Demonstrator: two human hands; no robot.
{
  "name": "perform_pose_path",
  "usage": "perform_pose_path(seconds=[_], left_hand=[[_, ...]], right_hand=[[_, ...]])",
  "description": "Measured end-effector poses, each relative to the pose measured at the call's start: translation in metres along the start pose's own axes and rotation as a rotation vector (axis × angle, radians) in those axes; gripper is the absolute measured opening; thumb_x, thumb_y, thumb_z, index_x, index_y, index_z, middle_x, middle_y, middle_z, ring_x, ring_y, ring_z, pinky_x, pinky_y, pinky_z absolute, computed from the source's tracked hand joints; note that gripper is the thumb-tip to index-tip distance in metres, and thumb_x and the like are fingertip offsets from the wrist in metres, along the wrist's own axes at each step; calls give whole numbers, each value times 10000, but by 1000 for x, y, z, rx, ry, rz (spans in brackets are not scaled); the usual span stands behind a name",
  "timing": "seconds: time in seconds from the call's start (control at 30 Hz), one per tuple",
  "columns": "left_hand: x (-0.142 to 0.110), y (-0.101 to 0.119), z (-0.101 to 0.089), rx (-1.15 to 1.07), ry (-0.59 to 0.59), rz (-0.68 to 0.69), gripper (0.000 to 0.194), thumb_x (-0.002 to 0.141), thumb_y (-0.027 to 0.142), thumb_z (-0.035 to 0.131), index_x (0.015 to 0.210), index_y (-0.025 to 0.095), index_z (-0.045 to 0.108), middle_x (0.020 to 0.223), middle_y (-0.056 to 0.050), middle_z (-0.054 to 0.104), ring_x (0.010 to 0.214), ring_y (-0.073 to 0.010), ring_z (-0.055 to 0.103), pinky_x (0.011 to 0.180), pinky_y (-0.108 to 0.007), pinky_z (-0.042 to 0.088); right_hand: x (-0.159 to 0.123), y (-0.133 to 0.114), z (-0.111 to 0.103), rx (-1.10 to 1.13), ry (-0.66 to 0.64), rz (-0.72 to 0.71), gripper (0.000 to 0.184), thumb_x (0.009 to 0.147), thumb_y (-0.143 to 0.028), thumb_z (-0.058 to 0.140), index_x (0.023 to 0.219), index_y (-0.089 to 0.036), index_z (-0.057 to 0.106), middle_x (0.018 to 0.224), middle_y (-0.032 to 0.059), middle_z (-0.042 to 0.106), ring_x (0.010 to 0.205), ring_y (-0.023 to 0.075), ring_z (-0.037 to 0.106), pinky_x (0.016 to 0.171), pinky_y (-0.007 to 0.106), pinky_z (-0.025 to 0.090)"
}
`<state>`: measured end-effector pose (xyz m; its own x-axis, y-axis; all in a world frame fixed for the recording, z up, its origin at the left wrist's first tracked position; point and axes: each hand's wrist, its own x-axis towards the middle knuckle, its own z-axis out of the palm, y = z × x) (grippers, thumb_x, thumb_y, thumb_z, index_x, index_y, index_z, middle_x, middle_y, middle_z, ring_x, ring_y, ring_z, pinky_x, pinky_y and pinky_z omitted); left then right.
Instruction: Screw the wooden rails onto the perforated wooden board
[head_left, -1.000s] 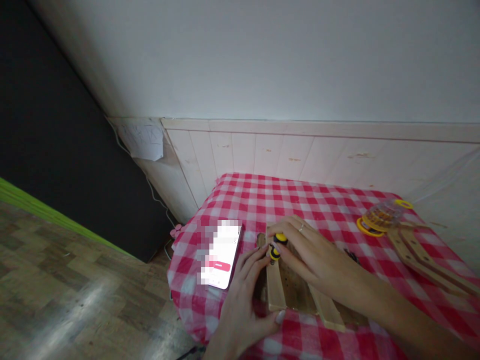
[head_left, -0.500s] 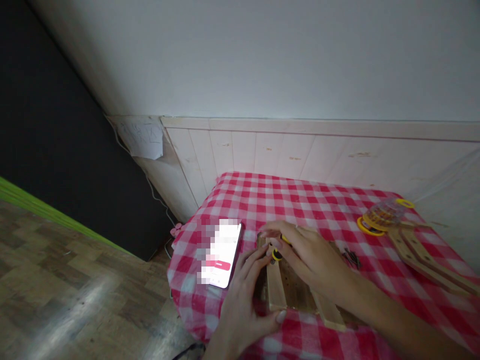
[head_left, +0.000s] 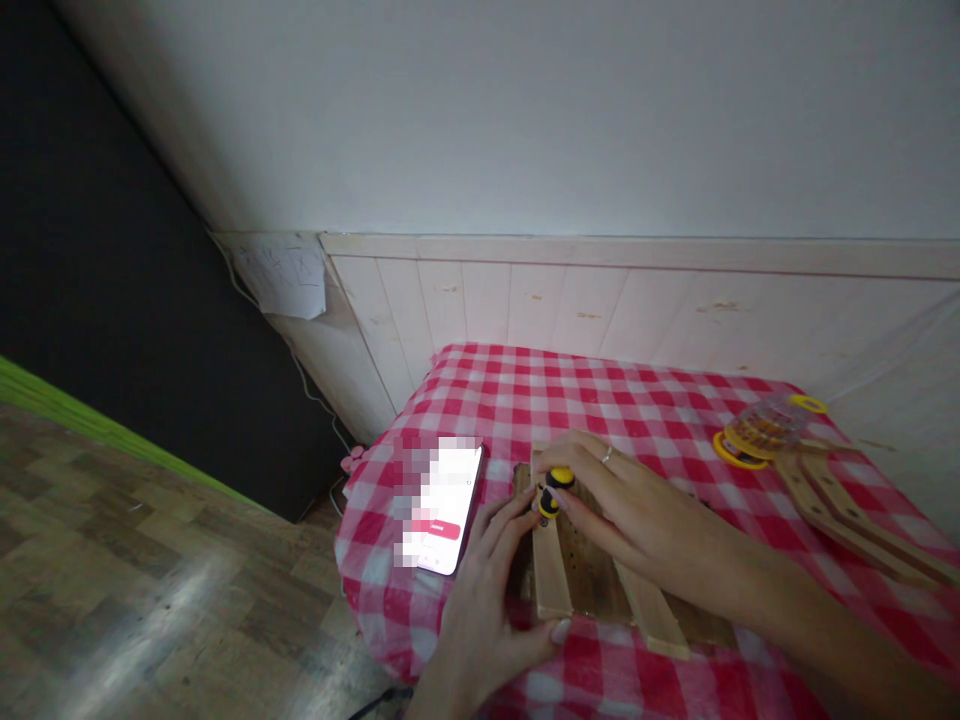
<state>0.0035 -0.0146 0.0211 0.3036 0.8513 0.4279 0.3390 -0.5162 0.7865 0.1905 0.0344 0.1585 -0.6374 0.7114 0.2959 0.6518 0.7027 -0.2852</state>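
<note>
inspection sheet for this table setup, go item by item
surface: red-and-white gingham tablecloth draped over the table
job's things: yellow-and-black tool above a pale wooden slat on a dark, holed wooden board
clutter: white phone with pixelated screen; clear plastic container with yellow rings; long wooden strips
hands: right hand pinches the tool; left hand spread beside the slat
cables: thin white cable along the wall; black cable under the table
surroundings: white wood panelling; wood-look floor
</note>
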Motion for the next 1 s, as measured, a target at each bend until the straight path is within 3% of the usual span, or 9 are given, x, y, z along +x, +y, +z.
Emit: perform_pose_path(seconds=[0.17, 0.27, 0.4, 0.5, 0.6, 0.73, 0.83, 1.0], left_hand=[[0, -1, 1, 11, 5, 7, 732, 888, 696, 586, 1459, 252, 470, 1528, -141, 474, 1422, -382, 415, 1139, -612, 389], [-2, -3, 2, 22, 19, 3, 777, 865, 710, 609, 1468, 240, 463, 1508, -149, 493, 1416, -396, 416, 1121, -614, 413], [-2, -4, 2, 29, 15, 7, 772, 869, 709, 604, 1478, 257, 456, 1511, -139, 492, 1411, -392, 422, 1117, -612, 418], [0, -1, 1, 14, 11, 12, 753, 880, 718, 581, 1470, 267, 458, 1510, -132, 492, 1413, -381, 421, 1129, -608, 401], [2, 1, 0, -3, 9, 17, 744, 879, 721, 580, 1458, 269, 458, 1520, -131, 485, 1410, -375, 429, 1132, -607, 393], [2, 0, -1, 0, -4, 20, 771, 863, 727, 596, 1464, 267, 449, 1548, -132, 462, 1414, -376, 431, 1133, -602, 390], [0, -1, -1, 9, -18, 9, 773, 865, 726, 597, 1469, 268, 443, 1552, -132, 458, 1422, -376, 423, 1139, -602, 383], [0, 0, -1, 15, -1, 6, 740, 890, 727, 563, 1465, 274, 449, 1546, -131, 457, 1427, -368, 412, 1139, -588, 394]], right_hand=[[-2, -7, 2, 151, -19, 25, 237, 1010, -191, 415, 1178, -232, 578, 1114, 85, 720, 902, 196, 719, 791, 335, 582], [0, -10, 12, 220, 47, 36, 111, 1002, -266, 482, 1051, -224, 573, 993, 60, 744, 835, 186, 725, 751, 327, 566], [1, -7, 23, 244, 147, 97, 288, 1022, -426, 476, 831, -226, 556, 835, 48, 744, 765, 192, 719, 681, 314, 547], [3, -2, 24, 244, 151, 85, 301, 1067, -372, 353, 988, -219, 600, 907, 65, 770, 799, 191, 735, 695, 314, 565], [4, 2, 22, 65, 172, 63, 337, 1069, -304, 292, 1207, -180, 574, 1076, 132, 761, 949, 244, 731, 753, 381, 584], [4, 3, 14, -220, 183, 40, 392, 1063, -287, 286, 1006, -157, 651, 881, 135, 724, 853, 288, 679, 695, 421, 562], [3, 0, 8, -180, 127, 13, 408, 1068, -248, 277, 932, -181, 655, 819, 97, 709, 792, 249, 653, 701, 389, 554], [1, -2, 3, -12, 35, -52, 314, 1043, -187, 331, 1127, -209, 633, 1059, 100, 718, 1008, 236, 658, 865, 387, 570]])
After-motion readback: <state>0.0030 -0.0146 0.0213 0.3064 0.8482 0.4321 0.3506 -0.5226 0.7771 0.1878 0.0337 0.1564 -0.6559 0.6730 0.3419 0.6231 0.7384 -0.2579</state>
